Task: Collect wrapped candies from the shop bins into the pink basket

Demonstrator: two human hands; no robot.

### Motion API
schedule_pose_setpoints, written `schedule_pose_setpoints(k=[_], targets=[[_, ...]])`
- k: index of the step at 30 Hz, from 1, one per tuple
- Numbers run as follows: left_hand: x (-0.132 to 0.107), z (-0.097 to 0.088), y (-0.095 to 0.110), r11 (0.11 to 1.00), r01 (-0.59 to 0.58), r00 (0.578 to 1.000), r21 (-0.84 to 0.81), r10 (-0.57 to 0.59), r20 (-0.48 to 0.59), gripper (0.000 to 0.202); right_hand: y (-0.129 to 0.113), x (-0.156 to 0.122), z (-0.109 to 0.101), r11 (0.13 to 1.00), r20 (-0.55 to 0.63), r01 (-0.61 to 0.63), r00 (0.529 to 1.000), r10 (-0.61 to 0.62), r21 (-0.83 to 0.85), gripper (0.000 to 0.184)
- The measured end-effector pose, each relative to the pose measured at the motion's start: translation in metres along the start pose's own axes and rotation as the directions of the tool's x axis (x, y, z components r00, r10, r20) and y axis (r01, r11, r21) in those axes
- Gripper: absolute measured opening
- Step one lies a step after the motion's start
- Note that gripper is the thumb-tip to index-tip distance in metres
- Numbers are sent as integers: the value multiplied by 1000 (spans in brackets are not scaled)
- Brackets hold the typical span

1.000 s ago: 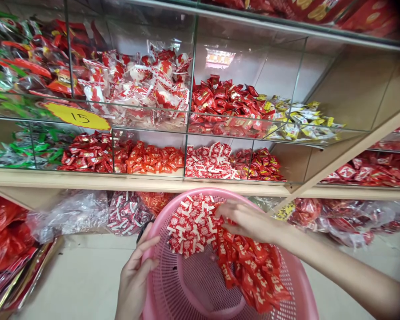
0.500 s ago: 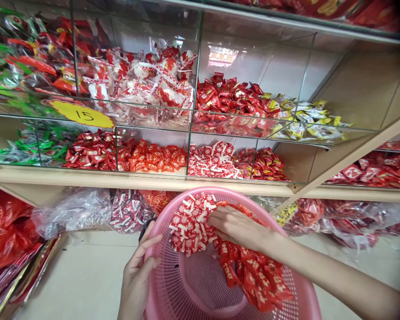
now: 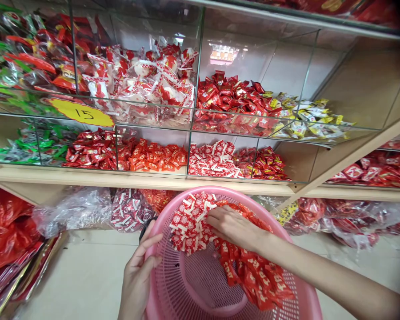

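Note:
A pink plastic mesh basket (image 3: 162, 291) is tilted toward the shelf. My left hand (image 3: 137, 271) is closed on its left rim, thumb on the inner side. Inside, red-and-white wrapped candies (image 3: 190, 222) lie heaped at the upper left. Red-orange wrapped candies (image 3: 258, 275) with pale lettering cover the right side. Between the two heaps rests my right hand (image 3: 235, 226), its fingers together and curled down among the wrappers. The fingertips touch the red-and-white candies; whatever lies under the palm is hidden.
Glass-fronted shelf compartments hold red candies (image 3: 226, 100), red-and-white ones (image 3: 213, 160) and other sweets. A yellow price tag (image 3: 82, 112) reads 15. Bagged candies (image 3: 131, 211) sit under the lower shelf edge (image 3: 86, 178), and a red plastic bag (image 3: 10, 226) lies at left.
My right hand has shifted very slightly left, its fingers a little more bent. My left hand, the basket and the candies look nearly the same.

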State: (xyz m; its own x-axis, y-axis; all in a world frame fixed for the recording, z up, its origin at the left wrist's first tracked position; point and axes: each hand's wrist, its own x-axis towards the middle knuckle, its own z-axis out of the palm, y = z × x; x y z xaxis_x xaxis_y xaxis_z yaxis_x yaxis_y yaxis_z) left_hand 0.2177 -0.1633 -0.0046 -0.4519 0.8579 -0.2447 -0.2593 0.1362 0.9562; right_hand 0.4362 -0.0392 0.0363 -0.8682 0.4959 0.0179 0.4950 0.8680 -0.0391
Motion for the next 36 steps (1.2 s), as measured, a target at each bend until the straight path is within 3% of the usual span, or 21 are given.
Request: schedule_pose_setpoints(k=[7, 15, 22, 25, 29, 33, 36], targets=[[0, 0, 0, 1000, 7, 1000, -6, -7, 0, 27, 1, 3, 4, 1000, -37, -19, 999, 20, 10, 18], [1, 0, 0, 1000, 11, 1000, -28, -11, 4, 27, 3, 4, 5, 999, -30, -46, 999, 45, -29, 8], [-1, 3, 5, 1000, 4, 1000, 3, -4, -27, 27, 7, -2, -19, 997, -46, -81, 996, 80, -21, 15], [0, 3, 6, 999, -13, 1000, 30, 14, -20, 26, 26, 1, -39, 992, -115, -128, 985, 126, -16, 17], [4, -1, 1, 998, -32, 999, 52, 34, -35, 27, 70, 17, -62, 969, -197, -246, 950, 242, 4, 16], [9, -6, -6, 997, -61, 998, 56, 62, -18, 25, 108, 40, -69, 932, -171, -359, 922, 346, -51, 13], [9, -7, -7, 994, -68, 998, 81, 68, -3, 24, 119, 57, -66, 910, -113, -405, 912, 395, -92, 14]])
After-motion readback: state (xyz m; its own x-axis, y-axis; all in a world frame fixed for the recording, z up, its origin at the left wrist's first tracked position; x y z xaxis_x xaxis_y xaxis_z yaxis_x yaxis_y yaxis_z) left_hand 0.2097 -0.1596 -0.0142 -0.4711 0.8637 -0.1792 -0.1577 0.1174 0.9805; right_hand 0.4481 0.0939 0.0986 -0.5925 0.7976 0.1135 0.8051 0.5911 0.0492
